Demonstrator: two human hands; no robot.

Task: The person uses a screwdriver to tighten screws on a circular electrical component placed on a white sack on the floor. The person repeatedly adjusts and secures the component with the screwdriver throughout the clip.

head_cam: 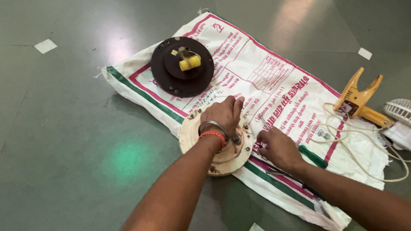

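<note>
The cream motor cover (216, 154), at the near-left edge of the woven sack (278, 93) on the floor, is best steadied by the pressing left hand (222, 114) while the right hand (275, 146), closed on a screwdriver (312, 156), is kept aligned.

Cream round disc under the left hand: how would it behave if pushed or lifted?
The cream disc looks rigid and probably heavy for its size, with bolts around its rim. Lying flat on the woven sack, it would likely slide rather than roll. The left hand presses on top, steadying it.
</note>
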